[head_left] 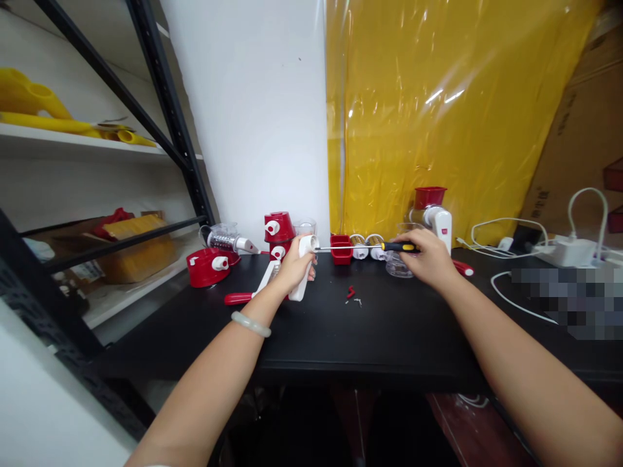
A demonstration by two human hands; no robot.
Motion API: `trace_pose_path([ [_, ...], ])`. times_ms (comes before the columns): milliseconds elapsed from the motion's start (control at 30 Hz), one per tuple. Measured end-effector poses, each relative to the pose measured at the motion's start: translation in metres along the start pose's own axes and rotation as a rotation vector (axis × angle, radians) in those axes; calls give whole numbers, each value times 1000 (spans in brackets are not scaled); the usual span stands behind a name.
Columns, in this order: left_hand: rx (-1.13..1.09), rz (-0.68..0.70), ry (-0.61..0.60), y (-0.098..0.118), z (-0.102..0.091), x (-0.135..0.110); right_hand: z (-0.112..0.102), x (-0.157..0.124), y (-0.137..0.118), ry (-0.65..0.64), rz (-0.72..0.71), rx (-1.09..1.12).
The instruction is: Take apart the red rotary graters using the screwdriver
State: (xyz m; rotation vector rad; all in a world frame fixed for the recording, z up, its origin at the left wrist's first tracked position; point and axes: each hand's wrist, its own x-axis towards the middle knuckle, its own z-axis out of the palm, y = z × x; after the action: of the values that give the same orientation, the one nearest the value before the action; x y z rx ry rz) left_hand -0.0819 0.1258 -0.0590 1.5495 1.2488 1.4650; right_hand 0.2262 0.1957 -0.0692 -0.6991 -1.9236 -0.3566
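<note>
My left hand [291, 269] is closed around a white plastic housing [298, 292], held up above the black table. A screwdriver [395, 247] with a black and yellow handle lies level in my right hand [427, 256], its fingers pinching the handle. Its long shaft points left, and the tip meets the round upper end of the housing. Beside my left hand is a white crank with a red grip [238, 298]. On the table between the hands lie a small red piece [351, 292] and several tiny screws [358, 302].
Behind the hands stand red bases [209, 267], a red tray [341, 250], grater drums [359, 248], a clear cup [400, 266] and a white and red grater [440, 226]. White cables [511, 292] lie right; a shelf rack [160, 84] rises left.
</note>
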Motion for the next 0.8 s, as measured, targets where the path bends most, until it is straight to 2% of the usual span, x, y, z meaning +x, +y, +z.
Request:
trace_pose_path([
  [600,70,-29,11,-1,1,-1,0,0,3,-13,-46,-49],
  [700,119,-39,36,-4,-1,1,0,0,1,-7,-9,41],
  [800,156,-51,66,-7,-4,4,0,1,-1,-12,97,225],
])
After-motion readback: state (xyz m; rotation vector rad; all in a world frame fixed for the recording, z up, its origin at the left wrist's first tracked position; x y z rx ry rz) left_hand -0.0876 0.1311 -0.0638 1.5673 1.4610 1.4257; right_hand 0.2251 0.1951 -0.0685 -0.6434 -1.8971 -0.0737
